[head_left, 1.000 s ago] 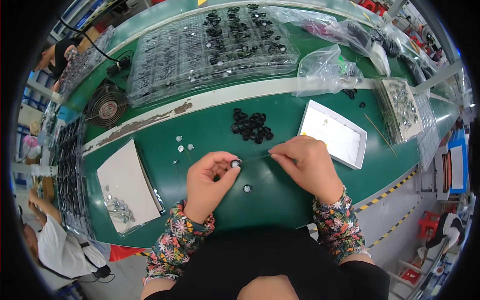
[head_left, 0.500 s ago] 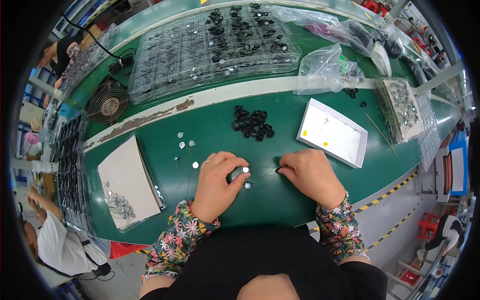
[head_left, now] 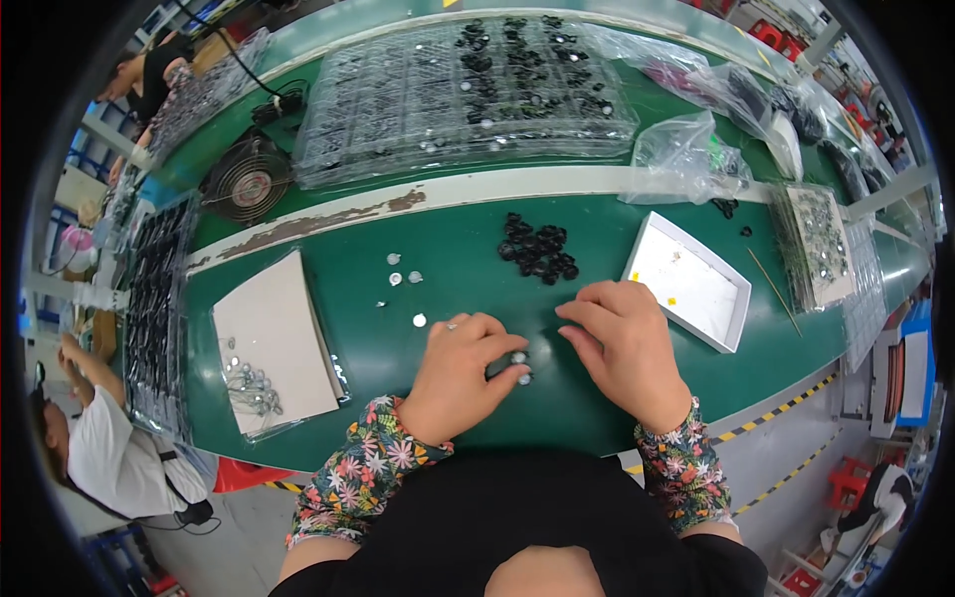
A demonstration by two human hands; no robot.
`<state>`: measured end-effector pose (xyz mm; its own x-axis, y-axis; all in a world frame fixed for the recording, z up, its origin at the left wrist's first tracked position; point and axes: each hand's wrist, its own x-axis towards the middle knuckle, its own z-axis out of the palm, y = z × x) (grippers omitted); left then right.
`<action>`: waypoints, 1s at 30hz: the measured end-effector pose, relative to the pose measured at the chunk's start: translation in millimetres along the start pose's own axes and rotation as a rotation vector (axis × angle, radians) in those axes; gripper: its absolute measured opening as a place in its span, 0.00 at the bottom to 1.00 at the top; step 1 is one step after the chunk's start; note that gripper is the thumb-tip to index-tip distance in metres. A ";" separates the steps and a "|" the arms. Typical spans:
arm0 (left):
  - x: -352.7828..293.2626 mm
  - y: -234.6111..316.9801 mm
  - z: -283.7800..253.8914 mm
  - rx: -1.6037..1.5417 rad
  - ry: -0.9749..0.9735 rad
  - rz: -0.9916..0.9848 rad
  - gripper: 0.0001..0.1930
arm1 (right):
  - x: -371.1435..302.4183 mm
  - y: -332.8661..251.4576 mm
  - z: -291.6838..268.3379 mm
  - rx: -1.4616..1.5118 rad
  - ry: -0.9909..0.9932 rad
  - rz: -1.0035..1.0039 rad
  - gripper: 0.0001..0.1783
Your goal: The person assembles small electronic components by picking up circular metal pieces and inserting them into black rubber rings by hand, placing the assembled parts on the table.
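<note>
My left hand [head_left: 466,376] pinches a small round silvery part [head_left: 518,357] between thumb and forefinger, just above the green tabletop. A second small round part [head_left: 525,379] lies right below the thumb tip. To the right, my right hand [head_left: 629,343] hovers with thumb and forefinger apart; nothing shows between them. Beyond the hands sits a heap of small black ring-like parts [head_left: 537,251]. Several loose whitish discs lie left of centre, among them a white disc [head_left: 419,320] nearest my left hand.
A shallow white box [head_left: 738,316] with yellow bits stands at right. Left lies a beige card [head_left: 274,323] bearing wired discs. Behind a pale ledge [head_left: 468,186] are stacked clear trays [head_left: 383,109], a fan [head_left: 246,186] and a plastic bag [head_left: 686,157]. Other people work at far left.
My right thumb and forefinger have parted, from pinched together. My left hand still pinches the small round part. The whole view has shifted, so the bench appears farther right.
</note>
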<state>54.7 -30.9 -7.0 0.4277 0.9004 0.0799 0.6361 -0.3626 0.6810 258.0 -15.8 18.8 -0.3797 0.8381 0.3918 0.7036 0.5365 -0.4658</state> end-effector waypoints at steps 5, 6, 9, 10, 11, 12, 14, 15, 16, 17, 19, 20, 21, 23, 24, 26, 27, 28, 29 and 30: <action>0.9 -12.8 -23.3 0.152 0.350 0.052 0.07 | 11.2 -4.9 5.0 0.024 -0.096 -0.060 0.10; -1.7 -18.4 -29.2 0.225 0.343 0.018 0.07 | 14.4 -6.3 5.3 0.036 -0.105 -0.094 0.10; -4.2 -26.3 -37.7 0.386 0.312 -0.066 0.07 | 20.6 -8.4 12.3 0.056 -0.150 -0.146 0.12; -2.4 -25.6 -37.3 0.391 0.298 -0.082 0.08 | 20.8 -8.3 15.7 0.050 -0.164 -0.153 0.10; -0.7 -27.8 -33.2 0.388 0.298 -0.090 0.09 | 20.4 -6.6 19.2 0.030 -0.176 -0.151 0.09; -2.4 -27.5 -33.8 0.391 0.301 -0.091 0.09 | 20.8 -7.7 23.8 0.026 -0.157 -0.185 0.07; -2.4 -29.6 -34.8 0.377 0.277 -0.102 0.08 | 19.7 -7.2 34.2 -0.034 -0.093 -0.243 0.05; -5.5 -35.2 -33.2 0.369 0.316 -0.080 0.08 | 20.5 -8.9 38.7 -0.044 -0.051 -0.260 0.07; -12.2 -40.6 -36.0 0.377 0.309 -0.082 0.09 | 21.9 -12.1 44.6 -0.001 -0.072 -0.250 0.07; -15.5 -43.1 -37.8 0.404 0.308 -0.079 0.10 | 22.5 -12.8 52.9 0.034 -0.068 -0.245 0.06; -17.0 -41.7 -36.6 0.375 0.278 -0.103 0.09 | 19.8 -12.4 55.4 0.126 -0.028 -0.230 0.06; -15.9 -41.8 -36.3 0.374 0.259 -0.120 0.09 | 18.0 -10.6 55.6 0.105 -0.016 -0.216 0.06; -12.6 -37.7 -34.6 0.371 0.250 -0.162 0.08 | 17.0 -8.6 55.7 0.149 -0.005 -0.198 0.05; -9.9 -40.4 -32.2 0.401 0.248 -0.135 0.07 | 16.3 -5.7 54.7 0.194 0.011 -0.183 0.05; -9.6 -40.3 -31.9 0.434 0.250 -0.127 0.07 | 16.2 -5.4 53.6 0.213 0.000 -0.175 0.05; -7.6 -36.8 -33.6 0.441 0.256 -0.119 0.06 | 16.2 -4.5 54.0 0.233 -0.007 -0.169 0.04; -6.5 -34.2 -34.7 0.446 0.262 -0.113 0.06 | 15.4 -3.6 56.1 0.268 0.012 -0.169 0.05; -6.6 -30.7 -36.5 0.448 0.264 -0.109 0.06 | 14.9 -3.4 57.5 0.303 0.032 -0.169 0.05; -9.4 -25.5 -40.3 0.388 0.326 -0.027 0.05 | 16.2 -5.8 57.9 0.306 0.034 -0.176 0.05; -10.2 -18.3 -42.4 0.321 0.380 0.061 0.04 | 16.2 -7.4 57.6 0.369 0.076 -0.165 0.06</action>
<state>11.4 -23.2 10.6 0.2442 0.8773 0.4132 0.8080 -0.4197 0.4135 212.0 -0.5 -17.1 -0.4143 0.7356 0.5359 0.3691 0.6740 -0.6399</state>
